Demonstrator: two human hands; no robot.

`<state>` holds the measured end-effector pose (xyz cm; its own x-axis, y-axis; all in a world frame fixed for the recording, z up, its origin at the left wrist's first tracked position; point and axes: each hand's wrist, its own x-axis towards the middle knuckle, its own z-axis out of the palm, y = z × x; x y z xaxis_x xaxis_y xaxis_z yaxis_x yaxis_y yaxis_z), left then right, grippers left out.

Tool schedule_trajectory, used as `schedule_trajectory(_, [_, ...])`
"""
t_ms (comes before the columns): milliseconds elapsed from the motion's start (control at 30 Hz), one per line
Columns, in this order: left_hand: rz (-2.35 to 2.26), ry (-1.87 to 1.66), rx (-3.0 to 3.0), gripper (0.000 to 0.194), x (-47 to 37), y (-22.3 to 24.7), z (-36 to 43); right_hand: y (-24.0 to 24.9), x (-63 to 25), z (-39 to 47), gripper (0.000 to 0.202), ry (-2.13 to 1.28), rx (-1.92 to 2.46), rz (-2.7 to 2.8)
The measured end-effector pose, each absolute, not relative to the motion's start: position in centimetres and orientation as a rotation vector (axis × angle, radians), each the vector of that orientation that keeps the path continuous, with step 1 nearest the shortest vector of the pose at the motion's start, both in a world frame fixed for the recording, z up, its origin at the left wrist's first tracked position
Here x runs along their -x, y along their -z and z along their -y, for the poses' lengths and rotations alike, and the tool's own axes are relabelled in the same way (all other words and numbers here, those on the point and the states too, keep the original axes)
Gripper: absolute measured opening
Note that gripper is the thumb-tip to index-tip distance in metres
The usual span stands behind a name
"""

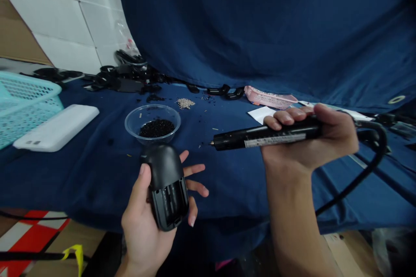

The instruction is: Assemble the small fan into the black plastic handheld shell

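Note:
My left hand [146,216] cradles a black plastic housing [167,186], shaped like a computer mouse, with an open slotted hollow in its lower half. The thumb presses its left side while the other fingers spread out behind it. My right hand [302,138] is wrapped round a black electric screwdriver [260,136], held level with its tip pointing left and apart from the housing. A thick black cable [373,160] runs from its rear end. Just beyond the housing stands a clear plastic bowl [130,127] holding small black screws [157,128].
A pile of silver screws [185,103] lies behind the bowl on the blue cloth [221,181]. To the left are a white plastic case [58,130] and a turquoise basket [29,99]. Black parts [126,80] line the back, near a pink tray [269,97] and white paper [261,114].

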<state>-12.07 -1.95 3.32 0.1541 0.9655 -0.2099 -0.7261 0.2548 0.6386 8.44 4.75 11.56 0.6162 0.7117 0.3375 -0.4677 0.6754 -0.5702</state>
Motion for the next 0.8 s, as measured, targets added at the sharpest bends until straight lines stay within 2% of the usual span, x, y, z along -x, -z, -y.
schedule_trajectory(800, [-0.620, -1.282, -0.522, 0.061, 10.8, -4.4, 2.8, -10.7, -10.0, 0.5, 0.017, -0.843, 0.355, 0.892])
